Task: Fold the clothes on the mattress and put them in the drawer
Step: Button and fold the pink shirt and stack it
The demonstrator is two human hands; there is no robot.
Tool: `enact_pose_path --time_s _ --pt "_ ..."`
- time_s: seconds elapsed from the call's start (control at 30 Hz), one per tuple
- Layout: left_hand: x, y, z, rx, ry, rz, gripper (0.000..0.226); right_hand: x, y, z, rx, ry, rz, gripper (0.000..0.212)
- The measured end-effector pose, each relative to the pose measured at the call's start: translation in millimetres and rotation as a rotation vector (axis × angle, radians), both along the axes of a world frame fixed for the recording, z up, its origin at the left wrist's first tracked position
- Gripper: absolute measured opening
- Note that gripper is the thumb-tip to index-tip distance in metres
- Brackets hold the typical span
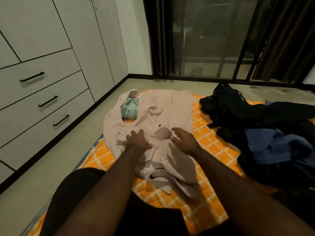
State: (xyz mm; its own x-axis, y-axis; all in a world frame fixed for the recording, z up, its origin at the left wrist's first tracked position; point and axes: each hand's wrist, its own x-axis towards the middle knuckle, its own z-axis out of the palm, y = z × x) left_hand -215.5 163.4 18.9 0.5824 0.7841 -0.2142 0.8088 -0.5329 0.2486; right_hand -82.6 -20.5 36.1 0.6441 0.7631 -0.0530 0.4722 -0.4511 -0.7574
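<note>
No legible text or labels

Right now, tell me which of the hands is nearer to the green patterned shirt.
Left. The left hand rests on the pink garment, just this side of the green patterned shirt; the right hand is farther right, over the same garment.

Light was dim and warm-toned; the window [209, 40] at one o'clock was dark, the drawers [42, 92] at nine o'clock looked bowed
</note>
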Motion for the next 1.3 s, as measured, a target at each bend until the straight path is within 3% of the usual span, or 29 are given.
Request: enact_pose_path --time_s 0.1,0.27,0.43,0.5,0.6,0.77,0.9,1.03,1.2,1.3 --pt "-18.1 4.0 2.0 0.025 0.075 0.017 0.055 -16.0 -12.9 7.9 0.068 0.056 0.023 0.051" --pt "-21.6 3.2 3.2 0.051 0.119 -0.029 0.053 -25.1 -34.1 17.5 0.272 0.376 -0.004 0.043" --pt "-18.6 5.0 3.6 0.207 0.118 -0.043 0.033 -28.5 -40.8 16.1 0.298 0.568 -0.006 0.042" --pt "-16.5 4.7 6.1 0.16 -0.007 0.033 0.029 -32.4 -40.4 16.5 0.3 0.617 -0.003 0.042" --pt "-7.7 -1.6 23.6 -0.016 -0.338 0.147 0.033 -36.3 -48.7 21.0 0.321 0.706 0.013 0.036" --pt "4.0 -27.5 63.8 -0.132 -0.713 -0.009 0.038 -35.7 -47.1 26.2 0.343 0.834 -0.008 0.042" --pt "-1.0 -63.2 92.3 -0.144 -0.922 -0.202 0.036 -45.4 -26.5 38.6 0.42 0.926 -0.04 0.062" --pt "-6.7 -82.8 100.8 -0.165 -0.933 -0.409 0.023 -36.3 -22.4 51.8 0.64 0.986 -0.101 0.059" --pt "12.2 -84.6 92.9 -0.043 -0.819 -0.643 0.032 1.1 -26.4 80.0 0.782 0.924 -0.216 0.036" --pt "26.5 -67.7 86.9 -0.115 -0.798 -0.572 0.045 28.7 -30.4 105.0 0.833 0.944 -0.247 0.041"
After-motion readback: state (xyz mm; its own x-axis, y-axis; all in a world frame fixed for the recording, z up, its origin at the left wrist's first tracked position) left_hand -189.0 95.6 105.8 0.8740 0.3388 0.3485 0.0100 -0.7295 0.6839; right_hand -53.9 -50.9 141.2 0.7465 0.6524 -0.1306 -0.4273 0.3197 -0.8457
